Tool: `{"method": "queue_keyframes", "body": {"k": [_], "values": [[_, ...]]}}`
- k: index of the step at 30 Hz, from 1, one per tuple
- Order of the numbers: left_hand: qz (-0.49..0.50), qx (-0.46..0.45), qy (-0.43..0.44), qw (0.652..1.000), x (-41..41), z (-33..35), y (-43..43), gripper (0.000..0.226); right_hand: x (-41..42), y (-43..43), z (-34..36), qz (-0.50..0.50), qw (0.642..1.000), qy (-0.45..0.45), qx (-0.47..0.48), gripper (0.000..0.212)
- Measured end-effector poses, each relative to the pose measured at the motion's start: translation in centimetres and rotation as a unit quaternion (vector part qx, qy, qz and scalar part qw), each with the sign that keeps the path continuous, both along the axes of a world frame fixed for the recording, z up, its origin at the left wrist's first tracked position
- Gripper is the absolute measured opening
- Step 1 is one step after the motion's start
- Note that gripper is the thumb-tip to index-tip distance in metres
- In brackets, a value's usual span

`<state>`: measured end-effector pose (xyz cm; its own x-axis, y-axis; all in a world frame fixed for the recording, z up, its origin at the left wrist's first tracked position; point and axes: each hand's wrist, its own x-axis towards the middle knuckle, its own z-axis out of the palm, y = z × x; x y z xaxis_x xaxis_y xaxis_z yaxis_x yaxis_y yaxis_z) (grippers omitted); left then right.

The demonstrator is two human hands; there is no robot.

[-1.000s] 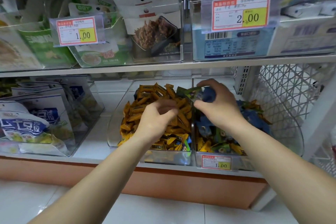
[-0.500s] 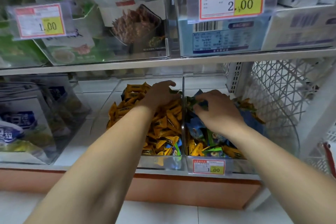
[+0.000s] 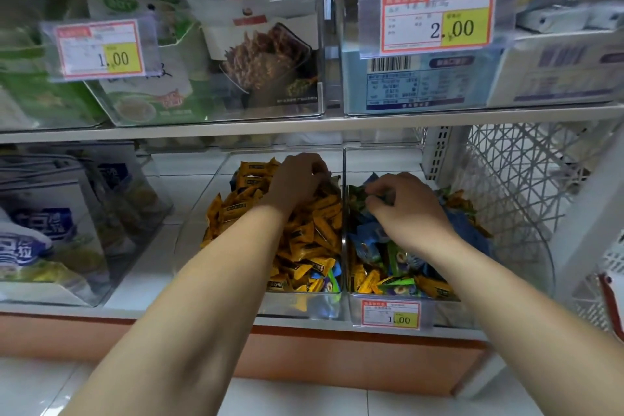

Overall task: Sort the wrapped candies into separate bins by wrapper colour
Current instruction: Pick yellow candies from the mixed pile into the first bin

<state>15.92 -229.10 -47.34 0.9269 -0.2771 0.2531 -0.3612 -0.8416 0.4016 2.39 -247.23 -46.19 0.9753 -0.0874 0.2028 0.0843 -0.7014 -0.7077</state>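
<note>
Two clear bins stand side by side on the lower shelf. The left bin (image 3: 192,240) holds a heap of orange candies (image 3: 304,240), with a few blue and green ones at its front. The right bin (image 3: 530,246) holds mixed blue, green and orange candies (image 3: 378,257). My left hand (image 3: 297,179) reaches to the back of the orange heap beside the divider, its fingers curled down and pinching a candy whose colour is mostly hidden. My right hand (image 3: 408,209) lies low on the right bin's pile, fingers curled round green and blue candies (image 3: 363,194).
A price tag (image 3: 391,313) hangs on the right bin's front. Snack bags (image 3: 40,233) fill a clear bin to the left. A white wire basket (image 3: 513,172) stands at the right. The upper shelf (image 3: 304,127) with boxed goods hangs close above my hands.
My left hand has moved from the middle of the orange heap to its back. My right hand, held above the divider with blue and green candies, has dropped onto the right bin's pile.
</note>
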Motion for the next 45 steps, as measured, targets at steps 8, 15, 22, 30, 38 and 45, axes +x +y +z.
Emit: {"method": "queue_keyframes", "body": {"k": [8,15,22,30,38,45], "values": [[0.047,-0.309,0.005,0.95,-7.6,3.8,2.1,0.026,-1.0,2.6,1.7,0.024,0.983,-0.062,0.172,0.035],[-0.012,-0.424,0.049,0.904,-14.6,3.7,0.5,0.013,-2.8,5.4,3.5,0.075,0.936,0.088,0.333,0.031],[-0.015,-0.406,0.106,0.908,-13.3,3.0,1.1,0.012,-1.9,1.4,1.3,0.032,0.979,-0.041,0.196,0.021],[0.03,-0.079,0.022,0.996,-2.9,1.8,0.0,0.024,-0.1,-3.3,-0.5,-0.057,0.955,0.078,-0.281,0.051],[-0.036,0.077,0.124,0.989,1.7,-1.3,-1.9,0.031,0.6,-2.8,-2.0,0.027,0.963,0.085,-0.253,0.054],[0.004,-0.216,0.01,0.976,-2.0,1.6,1.3,0.005,0.2,-1.8,-1.2,0.002,0.958,0.083,-0.273,0.063]]}}
